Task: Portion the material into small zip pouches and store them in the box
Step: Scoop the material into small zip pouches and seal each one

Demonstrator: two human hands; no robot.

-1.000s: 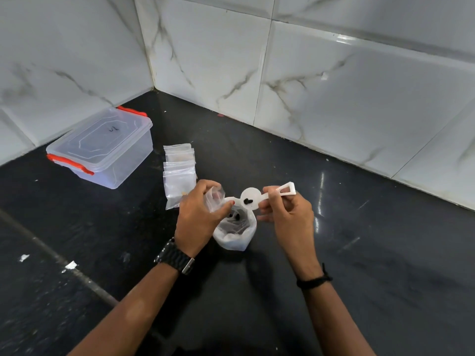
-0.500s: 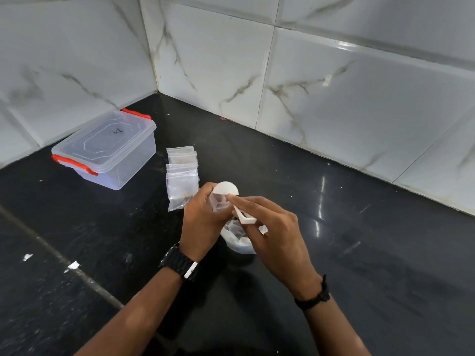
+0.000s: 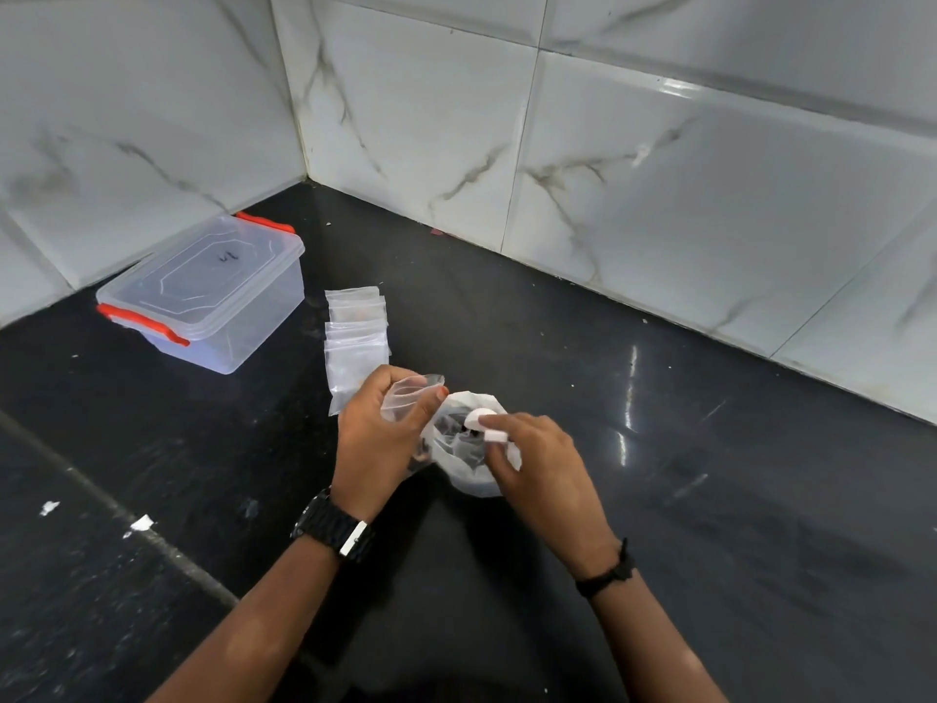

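Left hand (image 3: 377, 438) pinches a zip pouch (image 3: 410, 398) open; right hand (image 3: 537, 464) fingers grip a scoop (image 3: 481, 421) in the bag (image 3: 474, 479); a slack pouch mouth risks spills.

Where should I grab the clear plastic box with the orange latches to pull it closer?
Take the clear plastic storage box by its short ends, at the orange latches, coming from above. Its lid is on, so there is no open rim to grip, and the tiled wall stands close behind it.
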